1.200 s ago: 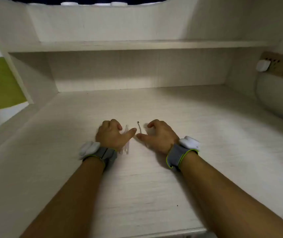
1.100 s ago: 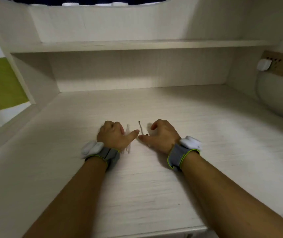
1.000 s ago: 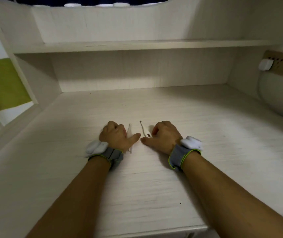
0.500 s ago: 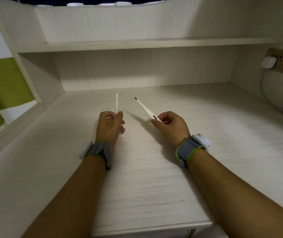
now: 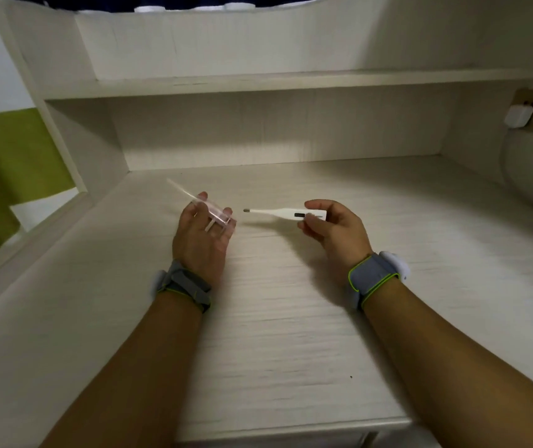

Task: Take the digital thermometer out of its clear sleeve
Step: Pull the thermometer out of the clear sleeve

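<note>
**Thermometer and sleeve held apart above the table**

The digital thermometer point(image 5: 286, 214) is out of the clear sleeve point(image 5: 205, 206) and sits in the right hand point(image 5: 336, 232). It lies nearly level above the middle of the table point(image 5: 275, 334), its dark metal tip pointing left toward the other hand and its small dark display window facing up, just beside the gripping fingers. The right hand pinches the thick end of the white body between thumb and fingers, with the back of the hand turned toward the near edge.

The left hand point(image 5: 200, 240) holds the sleeve, with the fingers loosely spread rather than curled tight. The sleeve slants away toward the far left corner of the table, its narrow end sticking out beyond the fingertips and its wider mouth resting across the fingers. The sleeve is blurred and see-through, so exactly which fingers clamp it is hard to tell; it looks caught between the thumb and the first fingers.

The thermometer's tip and the sleeve's mouth are near each other but apart, with a clear gap of bare table showing between them.

Each wrist carries a grey band point(image 5: 373, 281) edged in bright green. A white plug point(image 5: 518, 115) sits in a wall socket past the far right corner, under a shelf point(image 5: 258, 82) that spans the back.
</note>
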### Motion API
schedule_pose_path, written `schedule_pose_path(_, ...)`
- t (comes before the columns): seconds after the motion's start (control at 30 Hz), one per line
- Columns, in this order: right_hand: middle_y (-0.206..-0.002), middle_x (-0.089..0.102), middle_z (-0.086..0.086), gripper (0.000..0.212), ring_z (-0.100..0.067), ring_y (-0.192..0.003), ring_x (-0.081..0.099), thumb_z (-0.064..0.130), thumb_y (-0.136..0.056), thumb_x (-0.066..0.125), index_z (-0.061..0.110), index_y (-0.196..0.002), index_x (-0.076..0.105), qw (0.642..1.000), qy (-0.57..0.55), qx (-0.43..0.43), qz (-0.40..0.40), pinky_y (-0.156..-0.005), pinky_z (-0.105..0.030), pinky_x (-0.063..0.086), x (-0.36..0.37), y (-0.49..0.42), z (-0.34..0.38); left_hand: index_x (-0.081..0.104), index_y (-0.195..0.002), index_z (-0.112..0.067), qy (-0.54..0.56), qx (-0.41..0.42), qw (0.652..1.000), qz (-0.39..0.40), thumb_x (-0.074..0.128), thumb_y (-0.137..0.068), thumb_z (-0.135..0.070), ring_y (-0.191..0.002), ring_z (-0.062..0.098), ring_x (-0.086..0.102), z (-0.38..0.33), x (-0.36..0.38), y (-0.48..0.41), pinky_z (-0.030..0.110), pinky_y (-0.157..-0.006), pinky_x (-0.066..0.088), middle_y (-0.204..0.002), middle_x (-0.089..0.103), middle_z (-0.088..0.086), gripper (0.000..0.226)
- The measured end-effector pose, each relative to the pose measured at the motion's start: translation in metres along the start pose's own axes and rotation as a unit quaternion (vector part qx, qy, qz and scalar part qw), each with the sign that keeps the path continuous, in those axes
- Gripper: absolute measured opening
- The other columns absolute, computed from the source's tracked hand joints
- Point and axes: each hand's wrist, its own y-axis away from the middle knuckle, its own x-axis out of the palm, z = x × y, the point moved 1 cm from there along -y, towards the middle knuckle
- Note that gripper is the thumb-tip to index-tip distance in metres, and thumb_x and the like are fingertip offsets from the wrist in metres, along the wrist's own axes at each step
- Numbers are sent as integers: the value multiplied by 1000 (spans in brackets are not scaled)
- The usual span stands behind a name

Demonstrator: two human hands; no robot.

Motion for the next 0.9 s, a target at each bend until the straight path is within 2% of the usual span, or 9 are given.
schedule_pose_path(0.1,-93,52,-16,22,-16,-66,68,-4,-86,57,6,-105,62,999,-48,13,-11,-78,-27,58,-1,-2,-1,58,-111,-22,-38,14,999,0,47,-96,-22,-88,16,72,1,-3,-2,36,-89,54,-97,64,0,19)
schedule_pose_path(0.23,-81,59,-10,26,-16,-63,66,-5,-86,56,3,-111,59,995,-80,31,-46,-71,-25,59,-2,-4,-2,58,-104,-20,-47,-2,999,-11,49,-95,-17,-96,21,67,3,-6,-3,37,-94,50,-102,64,3,13)
schedule_pose_path(0.33,-83,60,-12,25,-18,-67,64,-5,-87,55,4,-109,58,994,-86,41,-59,-70,-25,58,-3,-5,-2,58,-102,-18,-52,-2,998,-16,50,-94,-16,-96,22,67,4,-4,-1,36,-94,51,-102,65,5,11)
schedule_pose_path(0.47,-88,59,-14,22,-20,-69,64,-4,-86,56,6,-106,58,995,-72,47,-53,-71,-26,57,-3,-5,-5,58,-104,-16,-60,-8,998,-1,54,-92,-14,-89,19,72,7,-2,0,31,-85,56,-100,68,5,12)
schedule_pose_path(0.6,-85,60,-13,21,-20,-70,64,-3,-86,57,5,-106,59,996,-61,44,-38,-73,-27,57,-2,-4,-6,60,-104,-13,-78,-23,996,20,60,-88,-11,-88,21,74,10,2,1,30,-79,58,-93,73,5,16)
schedule_pose_path(0.7,-85,61,-13,22,-19,-69,65,-3,-86,58,3,-107,59,997,-57,42,-23,-70,-24,58,0,-3,-7,57,-103,-12,-97,-26,994,38,62,-86,-6,-88,26,74,13,5,4,33,-81,58,-92,75,8,19)
schedule_pose_path(0.8,-87,62,-13,22,-16,-67,67,-2,-86,57,2,-108,60,998,-46,41,-9,-71,-24,59,2,-1,-7,54,-101,-12,-112,-30,992,46,62,-85,-6,-87,25,74,15,7,6,35,-84,57,-99,72,11,19)
schedule_pose_path(0.9,-93,61,-18,25,-20,-73,66,-2,-87,55,0,-112,59,998,-48,45,-6,-75,-27,58,1,-2,-6,53,-102,-12,-114,-35,992,47,61,-86,-6,-87,24,73,16,8,7,35,-87,56,-103,70,12,20)
